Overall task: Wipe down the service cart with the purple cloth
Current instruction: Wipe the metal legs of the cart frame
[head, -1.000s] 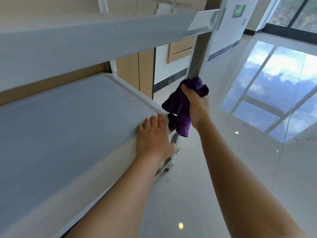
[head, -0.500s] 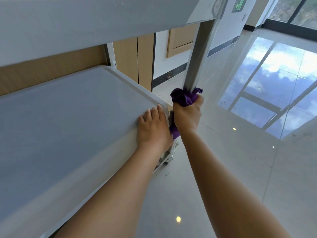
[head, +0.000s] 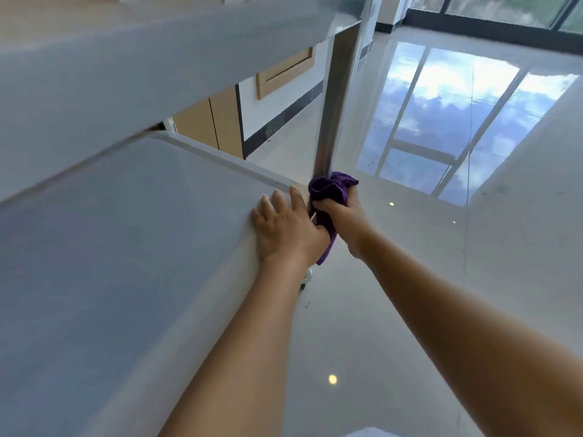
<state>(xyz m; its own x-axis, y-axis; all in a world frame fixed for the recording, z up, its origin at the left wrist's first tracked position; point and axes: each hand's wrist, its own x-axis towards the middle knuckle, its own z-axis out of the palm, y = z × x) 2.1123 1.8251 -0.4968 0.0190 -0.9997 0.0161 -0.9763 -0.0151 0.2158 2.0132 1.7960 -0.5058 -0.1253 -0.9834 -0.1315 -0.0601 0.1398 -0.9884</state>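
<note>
A glossy pale tiled floor (head: 394, 310) mirrors blue sky, clouds and dark window bars, a white wall (head: 277, 99) with a black skirting strip runs past light wooden door panels (head: 217, 121), and dark-framed windows (head: 504, 7) stand at the far end.

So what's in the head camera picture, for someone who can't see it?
A right hand grips a purple cloth around a cart's metal post, low near the shelf. The left hand rests flat on the shelf's corner.
</note>
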